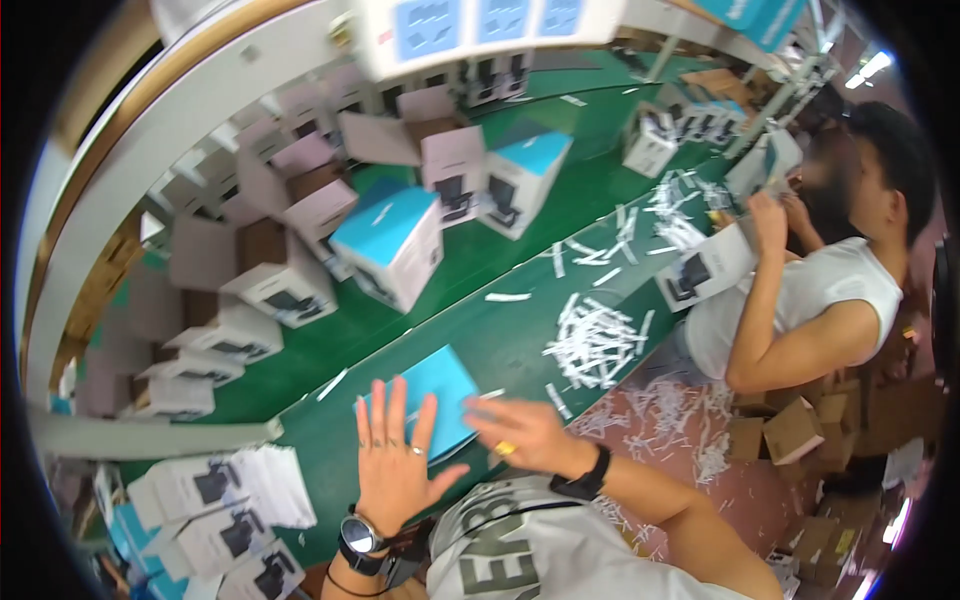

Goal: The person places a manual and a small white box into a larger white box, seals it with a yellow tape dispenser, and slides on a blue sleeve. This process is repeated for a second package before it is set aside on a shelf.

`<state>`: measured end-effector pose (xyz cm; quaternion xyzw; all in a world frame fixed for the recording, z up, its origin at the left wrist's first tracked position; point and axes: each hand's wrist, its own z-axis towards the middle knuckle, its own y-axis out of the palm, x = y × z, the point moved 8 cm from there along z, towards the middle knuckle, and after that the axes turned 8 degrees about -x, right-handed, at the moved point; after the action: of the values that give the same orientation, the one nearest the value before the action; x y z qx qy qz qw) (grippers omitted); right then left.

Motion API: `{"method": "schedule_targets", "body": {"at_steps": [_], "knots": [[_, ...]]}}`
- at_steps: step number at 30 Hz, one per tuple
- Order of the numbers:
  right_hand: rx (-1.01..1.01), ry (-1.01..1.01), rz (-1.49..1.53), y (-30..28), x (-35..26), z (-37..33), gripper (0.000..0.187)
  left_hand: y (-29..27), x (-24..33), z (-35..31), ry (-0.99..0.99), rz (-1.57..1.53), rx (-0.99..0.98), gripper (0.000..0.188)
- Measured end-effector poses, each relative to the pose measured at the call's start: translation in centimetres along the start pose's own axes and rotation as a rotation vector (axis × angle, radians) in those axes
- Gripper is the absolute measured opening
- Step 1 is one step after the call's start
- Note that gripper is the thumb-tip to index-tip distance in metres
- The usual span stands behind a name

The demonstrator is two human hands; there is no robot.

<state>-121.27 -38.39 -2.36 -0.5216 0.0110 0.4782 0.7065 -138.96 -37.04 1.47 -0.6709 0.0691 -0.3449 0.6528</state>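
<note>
A blue-topped box point(447, 378) lies on the green work surface in front of me. My left hand point(390, 465) is open over its left side, palm down with fingers spread. A ring and a round-faced watch point(360, 535) show on that hand and wrist. At the box's right edge is my right hand point(530, 436), a little blurred, its fingers stretched leftward and no held thing visible. It wears a ring, with a black band point(585, 478) at the wrist. How firmly either hand touches the box is unclear.
White paper strips point(597, 342) lie heaped to the right, with more on the floor. Beyond the work surface, several open white boxes point(285, 285) and blue-topped boxes point(388, 240) line a green belt. Flat printed cartons point(235, 530) are stacked lower left. A co-worker point(815, 310) handles a box at right.
</note>
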Motion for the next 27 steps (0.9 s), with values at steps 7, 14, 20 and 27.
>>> {"method": "schedule_targets", "body": {"at_steps": [7, 14, 20, 27], "knots": [[0.054, 0.049, 0.061, 2.0, 0.6, -0.7, 0.038, 6.3, 0.1, -0.5, 0.05, 0.342, -0.069, 0.101], [0.106, 0.024, 0.11, 0.7, 0.7, 0.2, 0.035, 1.8, -1.2, 1.3, -0.106, 0.174, -0.035, 0.088], [0.121, -0.006, 0.211, 0.3, 2.9, 0.2, 0.029, 1.5, -1.4, 1.5, -0.086, 0.156, -0.057, 0.092], [0.204, 0.236, 0.487, -4.5, 9.5, -2.3, 0.022, 0.1, -0.5, 5.9, 0.004, 0.067, -0.054, 0.085]]}}
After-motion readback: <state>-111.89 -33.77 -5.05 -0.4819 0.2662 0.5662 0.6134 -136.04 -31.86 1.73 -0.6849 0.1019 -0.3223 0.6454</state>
